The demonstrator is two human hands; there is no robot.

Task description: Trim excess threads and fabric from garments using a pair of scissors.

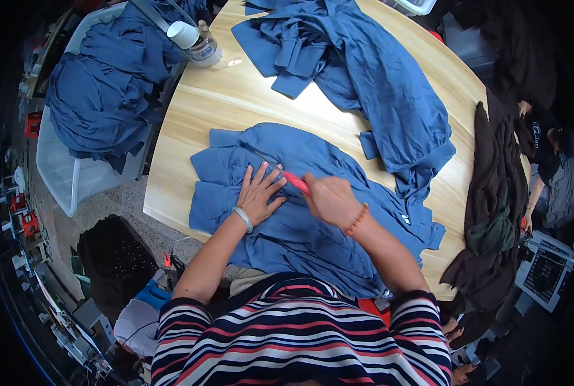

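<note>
A blue garment (313, 225) lies spread on the wooden table in front of me, its layered, folded ends toward the left. My left hand (259, 194) presses flat on it with fingers apart, beside those folds. My right hand (331, 198) is closed around a red-handled tool (295, 181). Its long, thin metal end points up and left over the cloth, just beyond my left fingertips. Whether it is scissors or a single blade, I cannot make out. A small white tag (405, 219) shows on the garment's right part.
More blue garments (390, 96) lie across the table's (216, 96) far side. At the left stands a white tub (62, 186) heaped with blue cloth. A clear jar (204, 51) and a white cup (182, 34) are by the far left edge. Dark cloth (486, 174) hangs at the right, near another person (544, 145).
</note>
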